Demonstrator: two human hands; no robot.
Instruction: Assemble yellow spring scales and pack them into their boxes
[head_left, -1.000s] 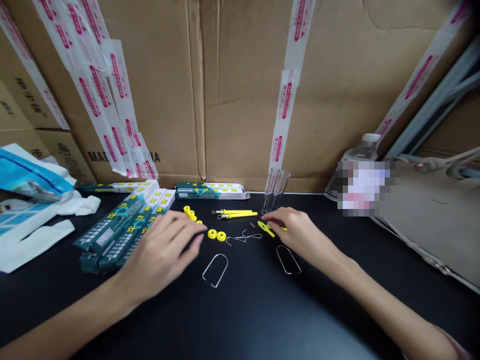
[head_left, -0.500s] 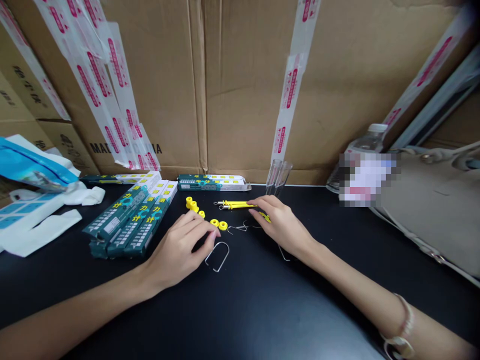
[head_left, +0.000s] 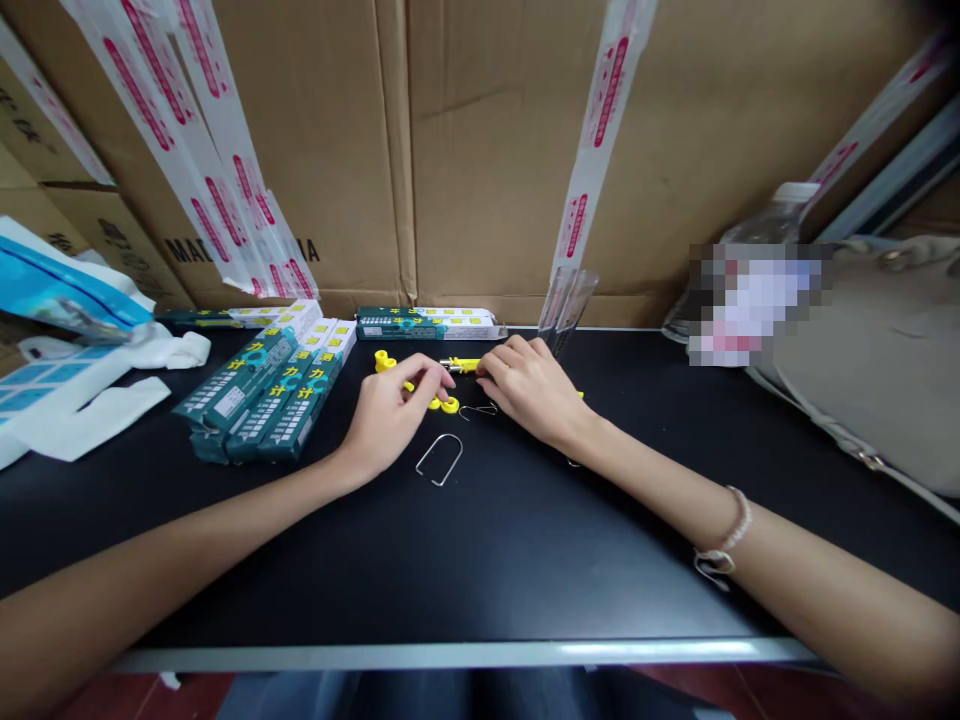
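Observation:
My left hand (head_left: 397,405) is closed, thumb and fingers together at the metal tips of the yellow rods (head_left: 466,366). Curled over the other end of those rods, my right hand (head_left: 531,385) has its fingers closed. Small yellow rings (head_left: 449,405) lie beside and partly behind my left hand. A bent wire loop (head_left: 440,460) rests on the black table nearer to me, and thin wire hooks (head_left: 478,410) lie between the hands. Clear tubes (head_left: 566,308) stand behind my right hand.
Green and white boxes (head_left: 259,400) are stacked on the left, with another box (head_left: 427,324) at the back. White and blue packaging (head_left: 67,300) lies far left. A bottle (head_left: 776,215) and a beige bag (head_left: 862,350) are on the right. Cardboard (head_left: 480,150) stands behind.
The view has tilted down, showing the table's front edge. My left hand has moved right and forward to the rods' metal tips. My right hand now covers more of the rods.

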